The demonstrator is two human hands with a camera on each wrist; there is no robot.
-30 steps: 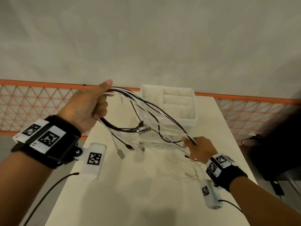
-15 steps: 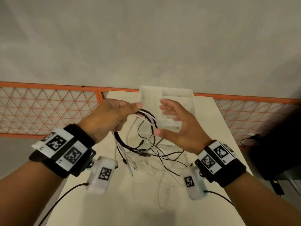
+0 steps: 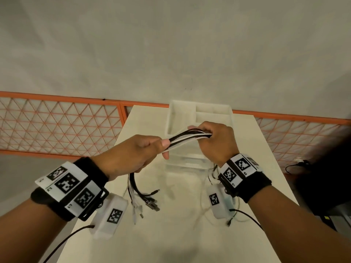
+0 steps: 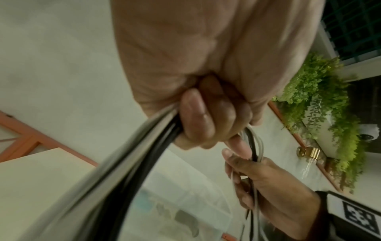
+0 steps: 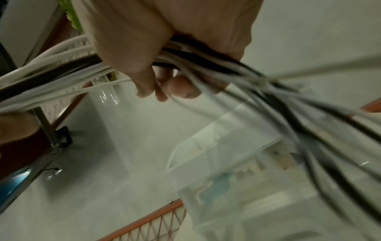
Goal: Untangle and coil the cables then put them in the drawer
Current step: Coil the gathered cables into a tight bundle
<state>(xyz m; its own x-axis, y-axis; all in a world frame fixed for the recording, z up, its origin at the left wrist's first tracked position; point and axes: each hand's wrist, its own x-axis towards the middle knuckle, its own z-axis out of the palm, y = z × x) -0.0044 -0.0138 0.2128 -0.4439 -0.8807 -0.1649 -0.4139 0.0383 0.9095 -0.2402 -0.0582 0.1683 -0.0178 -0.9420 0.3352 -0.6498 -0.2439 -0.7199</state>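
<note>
A bundle of black and white cables point(image 3: 187, 138) stretches between my two hands above the table. My left hand point(image 3: 140, 154) grips one end of the stretch, and the plug ends point(image 3: 150, 203) hang down below it. My right hand point(image 3: 214, 137) grips the bundle a short way to the right, and loose strands trail under its wrist. In the left wrist view my curled fingers point(image 4: 198, 117) wrap the cables point(image 4: 132, 163). The right wrist view shows the cables point(image 5: 62, 68) running through my closed fist. The clear plastic drawer unit point(image 3: 201, 114) stands just behind my hands.
The cream table point(image 3: 167, 234) is narrow, with edges close on both sides. An orange mesh fence point(image 3: 60, 122) runs behind it below a pale wall. A dark object with a black cord point(image 3: 296, 166) sits at the right.
My right hand, open half a second ago, now grips the bundle beside the left hand. The loose loops have been gathered into one straight taut stretch.
</note>
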